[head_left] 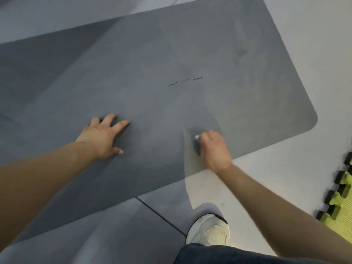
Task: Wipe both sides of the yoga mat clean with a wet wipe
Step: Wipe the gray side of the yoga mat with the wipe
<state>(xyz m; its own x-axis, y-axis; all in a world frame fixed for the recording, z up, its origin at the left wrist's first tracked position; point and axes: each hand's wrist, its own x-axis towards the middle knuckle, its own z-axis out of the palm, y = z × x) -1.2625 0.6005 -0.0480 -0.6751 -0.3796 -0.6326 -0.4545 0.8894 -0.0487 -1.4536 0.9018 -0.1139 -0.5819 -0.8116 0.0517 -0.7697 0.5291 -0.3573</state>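
While the left hand (103, 137) lies flat with fingers spread on the grey yoga mat (152, 73), likely pinning it against sliding, the right hand (214, 149) curls around a bunched wet wipe (196, 137), pressing it onto the mat near its front edge. Three small tears (185, 81) mark the surface ahead. A white sneaker (208, 230) stands on the tiled floor (257, 178) just beside the mat; green foam tiles (341, 204) lie well apart.

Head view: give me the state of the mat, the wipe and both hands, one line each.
Mat: unrolled flat on the floor, three small scuffs near its middle.
Wipe: bunched, pressed on the mat.
Left hand: fingers spread, pressing the mat.
Right hand: grips the wipe.
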